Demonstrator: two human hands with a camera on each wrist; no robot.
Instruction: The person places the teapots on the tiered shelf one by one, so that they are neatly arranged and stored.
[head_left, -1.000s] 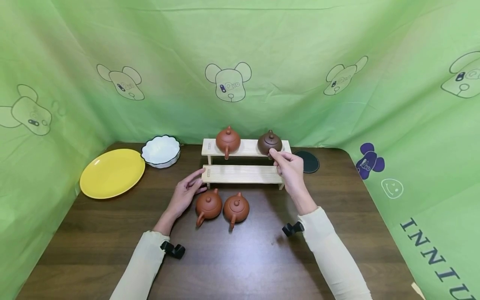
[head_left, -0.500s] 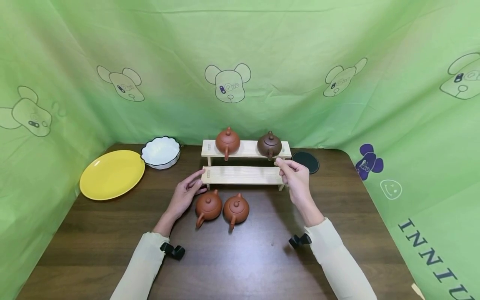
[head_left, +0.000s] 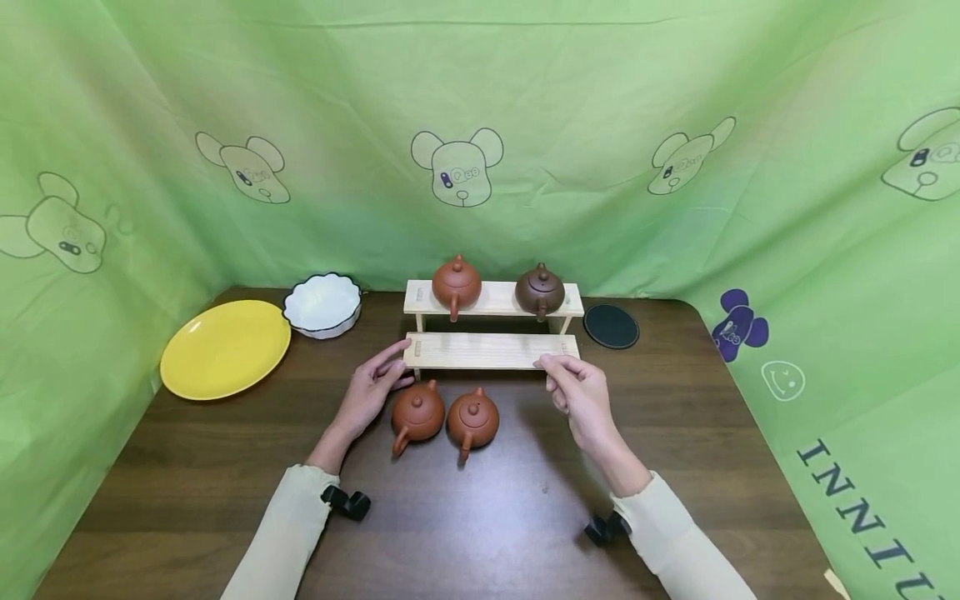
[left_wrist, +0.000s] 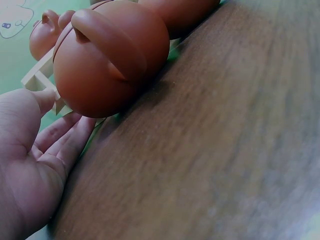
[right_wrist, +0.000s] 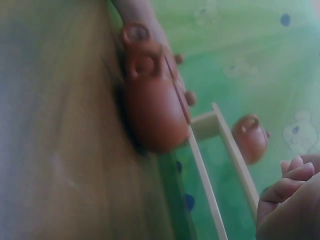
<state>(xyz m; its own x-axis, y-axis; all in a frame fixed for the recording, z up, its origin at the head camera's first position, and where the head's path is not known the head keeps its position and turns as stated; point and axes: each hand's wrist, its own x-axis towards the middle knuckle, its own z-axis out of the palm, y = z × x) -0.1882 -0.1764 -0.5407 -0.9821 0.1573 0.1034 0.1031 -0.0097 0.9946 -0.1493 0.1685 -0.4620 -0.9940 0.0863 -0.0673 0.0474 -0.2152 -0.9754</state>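
Observation:
A two-step wooden stand has a reddish-brown teapot and a dark brown teapot on its upper step. My left hand touches the left end of the lower step, fingers mostly straight. In the left wrist view, the nearer teapot partly covers the fingertips. Two more reddish-brown teapots, a left one and a right one, stand on the table before the stand, handles toward me. At the lower step's right front edge is my right hand, fingers curled, thumb against the index finger, holding nothing.
A yellow plate and a white scalloped bowl lie at the back left of the wooden table. A dark round coaster lies right of the stand. Green printed cloth hangs around the back and sides.
My right hand has left the dark teapot's handle and come down toward me, to the lower step's right front edge. My left hand and the teapots have stayed put.

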